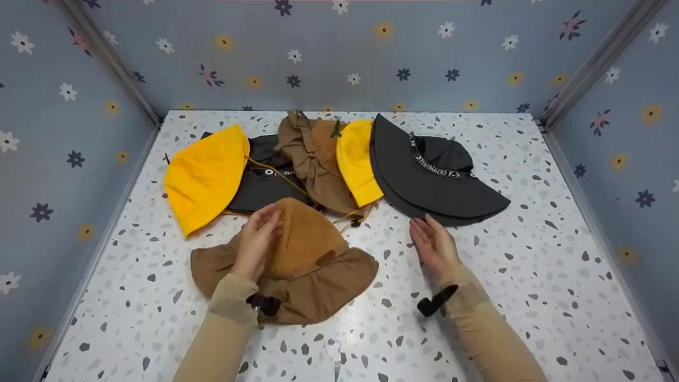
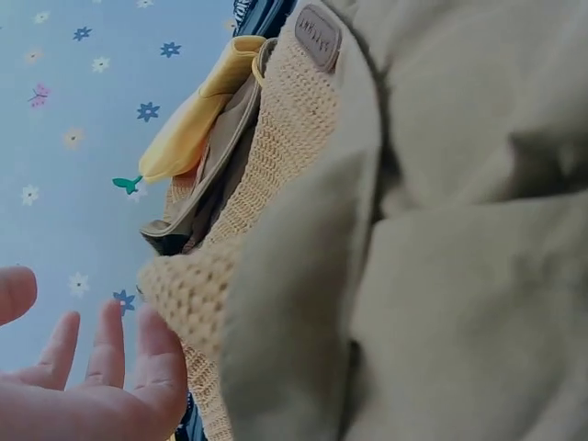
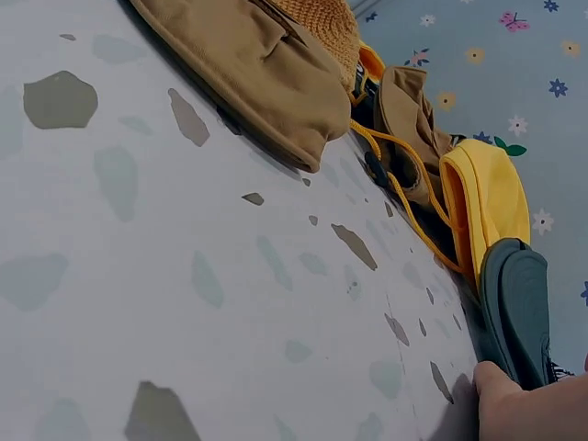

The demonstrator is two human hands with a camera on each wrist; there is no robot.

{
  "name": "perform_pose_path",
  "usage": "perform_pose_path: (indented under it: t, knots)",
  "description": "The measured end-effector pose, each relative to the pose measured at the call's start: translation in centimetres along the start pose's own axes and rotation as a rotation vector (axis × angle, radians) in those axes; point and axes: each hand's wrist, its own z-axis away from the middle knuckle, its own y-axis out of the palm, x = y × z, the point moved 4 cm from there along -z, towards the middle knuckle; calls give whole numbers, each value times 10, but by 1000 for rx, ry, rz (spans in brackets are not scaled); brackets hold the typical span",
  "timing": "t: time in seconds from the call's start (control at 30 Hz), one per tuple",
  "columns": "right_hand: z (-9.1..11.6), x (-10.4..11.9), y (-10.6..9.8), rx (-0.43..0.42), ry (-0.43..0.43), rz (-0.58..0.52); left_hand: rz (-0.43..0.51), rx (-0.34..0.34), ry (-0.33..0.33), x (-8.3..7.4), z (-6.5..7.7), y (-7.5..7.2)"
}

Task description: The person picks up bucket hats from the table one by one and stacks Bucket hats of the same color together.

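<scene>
A brown hat (image 1: 329,286) with a knitted tan crown and a wide cloth brim lies at the front of the table. My left hand (image 1: 254,244) is at the left side of that crown, fingers extended and loosely spread; in the left wrist view the fingertips (image 2: 158,344) are right at the knit. To the right, my right hand (image 1: 436,244) is held palm inward with relaxed fingers by the lower edge of a black wide-brimmed hat (image 1: 424,178) with white lettering on its band. The right wrist view has the thumb (image 3: 496,386) close to that brim.
Behind the brown hat, a yellow hat (image 1: 204,183) overlaps another black hat (image 1: 260,193) at the left. A second brown hat (image 1: 310,164) and a second yellow hat (image 1: 358,159) fill the middle. Yellow cords trail between them. Flowered walls (image 1: 350,58) enclose the speckled table (image 1: 530,265).
</scene>
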Motion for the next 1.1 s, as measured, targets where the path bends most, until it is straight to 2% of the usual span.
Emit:
perform_pose_path:
  t: [0.3,0.5,0.67,0.8,0.97,1.1]
  knots:
    - [-11,9,1,-56,29,-119,-16,20,19,3,0,1]
    - [-22,16,5,-111,37,-186,-32,6,29,0,2,1]
    - [-28,20,5,-132,38,-238,-11,-7,56,-6,5,8]
    - [-29,20,5,-133,36,-271,34,13,49,-10,6,14]
    - [-28,21,3,-118,-5,-249,92,33,39,-12,7,21]
    - [-25,22,-1,-110,-65,-233,91,31,44,-11,7,23]
